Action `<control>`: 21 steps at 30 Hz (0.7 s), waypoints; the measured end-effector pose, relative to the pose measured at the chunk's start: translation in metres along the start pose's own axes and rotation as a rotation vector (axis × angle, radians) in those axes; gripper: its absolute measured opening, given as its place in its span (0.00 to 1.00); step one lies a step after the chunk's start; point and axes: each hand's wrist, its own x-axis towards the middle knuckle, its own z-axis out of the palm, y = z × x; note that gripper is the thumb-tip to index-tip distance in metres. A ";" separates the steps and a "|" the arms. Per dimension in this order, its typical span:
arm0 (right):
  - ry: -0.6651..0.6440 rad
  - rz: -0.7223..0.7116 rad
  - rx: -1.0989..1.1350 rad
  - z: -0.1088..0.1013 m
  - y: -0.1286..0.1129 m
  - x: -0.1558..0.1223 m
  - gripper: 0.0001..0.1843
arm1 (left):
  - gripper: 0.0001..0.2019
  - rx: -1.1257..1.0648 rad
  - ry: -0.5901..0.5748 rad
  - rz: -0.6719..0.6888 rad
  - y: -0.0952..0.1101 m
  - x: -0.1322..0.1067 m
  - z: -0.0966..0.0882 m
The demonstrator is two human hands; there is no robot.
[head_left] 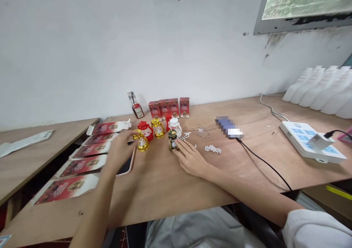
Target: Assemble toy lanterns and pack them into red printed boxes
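Right hand [192, 160] lays its outstretched fingers against the black lantern [172, 141], which stands on the table [162, 189] just in front of the white lantern [175, 126]. Left hand [121, 148], blurred, has its fingertips at the front gold lantern [143, 143]; I cannot tell whether either hand grips. Beside the left wrist lies a phone [127, 166]; red boxes [184, 107] stand behind the lanterns.

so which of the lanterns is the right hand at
The black-and-gold lantern, just in front of the white lantern, by the right hand. It alone is dark; the other lanterns are red, gold or white.
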 end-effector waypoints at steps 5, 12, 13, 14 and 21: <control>0.129 -0.057 0.054 -0.003 -0.004 0.000 0.20 | 0.25 0.293 0.024 -0.104 -0.063 0.050 -0.009; 0.204 -0.114 0.081 -0.005 -0.003 -0.002 0.18 | 0.26 0.381 -0.076 -0.178 -0.093 0.079 0.031; 0.217 -0.123 0.085 -0.005 -0.003 -0.001 0.18 | 0.23 0.383 -0.059 -0.178 -0.092 0.079 0.028; 0.233 -0.133 0.091 -0.007 -0.003 -0.001 0.18 | 0.21 0.385 -0.023 -0.175 -0.089 0.079 0.024; 0.388 -0.155 0.268 -0.015 -0.005 0.000 0.19 | 0.33 0.263 0.630 -0.078 -0.027 0.029 0.009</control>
